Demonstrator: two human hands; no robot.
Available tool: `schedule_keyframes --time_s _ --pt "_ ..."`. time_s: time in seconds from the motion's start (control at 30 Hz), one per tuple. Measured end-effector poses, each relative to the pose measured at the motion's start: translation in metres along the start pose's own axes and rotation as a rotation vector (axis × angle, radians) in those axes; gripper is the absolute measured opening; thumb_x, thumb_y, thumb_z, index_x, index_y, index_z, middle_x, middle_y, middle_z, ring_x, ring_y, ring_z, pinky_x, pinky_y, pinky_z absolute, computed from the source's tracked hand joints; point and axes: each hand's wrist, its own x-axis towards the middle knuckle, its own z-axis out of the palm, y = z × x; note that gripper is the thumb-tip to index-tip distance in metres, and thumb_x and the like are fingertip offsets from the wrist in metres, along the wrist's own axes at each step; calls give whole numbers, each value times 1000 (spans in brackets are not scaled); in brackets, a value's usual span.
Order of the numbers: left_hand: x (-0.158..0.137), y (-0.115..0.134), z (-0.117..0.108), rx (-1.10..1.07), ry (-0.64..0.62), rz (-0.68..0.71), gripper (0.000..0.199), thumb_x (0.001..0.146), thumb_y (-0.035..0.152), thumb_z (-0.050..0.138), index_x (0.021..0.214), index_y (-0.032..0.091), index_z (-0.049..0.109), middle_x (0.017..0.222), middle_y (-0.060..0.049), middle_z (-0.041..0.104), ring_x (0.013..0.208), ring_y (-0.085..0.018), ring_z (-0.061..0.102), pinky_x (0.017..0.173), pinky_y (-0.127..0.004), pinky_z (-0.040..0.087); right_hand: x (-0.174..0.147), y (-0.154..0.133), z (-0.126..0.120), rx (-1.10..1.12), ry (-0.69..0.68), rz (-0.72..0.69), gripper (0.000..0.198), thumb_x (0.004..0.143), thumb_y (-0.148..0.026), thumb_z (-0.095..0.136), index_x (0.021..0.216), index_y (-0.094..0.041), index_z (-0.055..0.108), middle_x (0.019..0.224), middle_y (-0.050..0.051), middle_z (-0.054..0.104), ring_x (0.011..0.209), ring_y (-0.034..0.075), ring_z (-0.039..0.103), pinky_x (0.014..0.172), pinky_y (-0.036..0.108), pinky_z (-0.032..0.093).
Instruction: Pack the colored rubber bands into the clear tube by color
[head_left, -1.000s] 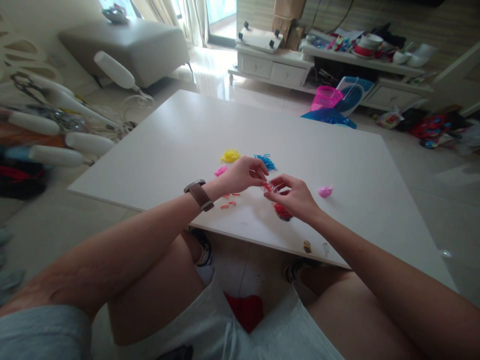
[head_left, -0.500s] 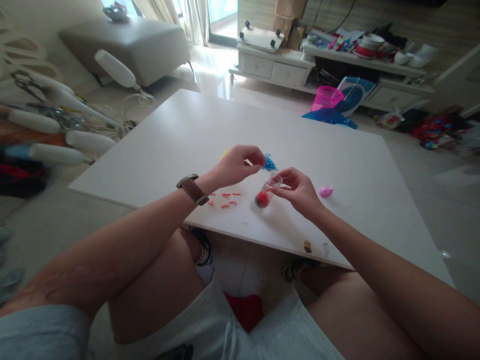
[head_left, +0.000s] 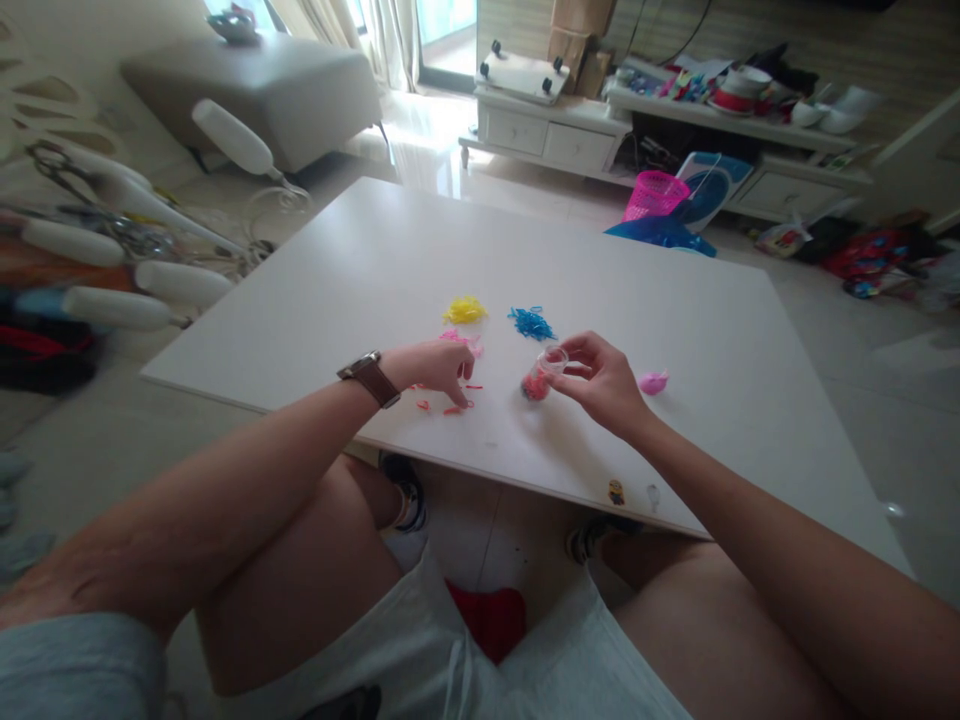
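My right hand (head_left: 604, 380) grips a small clear jar (head_left: 535, 385) by its rim, tilted, its mouth towards me. Red bits and something darker show inside it. To the left, my left hand (head_left: 448, 368) reaches down over several loose red rubber bands (head_left: 424, 406), thumb and forefinger apart near the tabletop; I see nothing held. The hand partly covers the red bands. Just beyond it lies a pile of pink bands (head_left: 469, 343), with yellow bands (head_left: 465, 310) behind. A blue heap of bands (head_left: 531, 323) lies beyond the jar.
The white table (head_left: 675, 300) spans the middle. On its right are a pink rounded object (head_left: 653, 383), a yellow cartoon figure (head_left: 616, 492) and a small clear piece (head_left: 653, 497) near the front edge. A pink basket (head_left: 655, 195) stands past the far edge.
My left hand has moved from above the jar left and down to the red bands, uncovering the yellow and pink piles. My right hand still holds the jar, whose base has shifted slightly.
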Motion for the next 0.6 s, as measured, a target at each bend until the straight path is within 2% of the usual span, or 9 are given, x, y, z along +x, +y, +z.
schedule_keyframes --time_s 0.13,0.27,0.37,0.47,0.6 --pt "-1 9 10 70 42 23 44 66 39 80 102 15 71 100 -7 71 83 -18 61 64 -24 40 -1 0 2 -40 -18 -31 29 73 -35 79 94 -23 62 97 2 72 95 21 70 85 40 61" --pt "4 9 22 108 108 82 24 72 23 72 94 15 72 98 -7 71 84 -18 62 66 -24 41 -1 0 3 -63 -26 -43 28 74 -36 78 94 -23 63 97 2 72 94 20 70 84 39 61" --pt "8 7 28 76 77 93 12 72 18 67 82 16 73 87 -6 71 77 -17 61 63 -25 40 -1 1 3 -69 -32 -45 29 74 -37 78 94 -23 62 97 2 72 94 21 70 84 40 61" --pt "9 10 31 68 38 84 10 70 15 63 74 17 73 77 -5 70 69 -17 60 57 -26 37 -1 1 3 -72 -42 -49 28 74 -36 78 94 -23 63 97 2 72 94 21 70 84 40 61" --pt "2 18 23 123 45 115 14 70 15 61 75 17 74 83 -6 72 69 -17 60 57 -26 36 -1 1 3 -72 -45 -53 27 74 -34 78 94 -23 63 96 2 72 93 20 70 84 39 60"
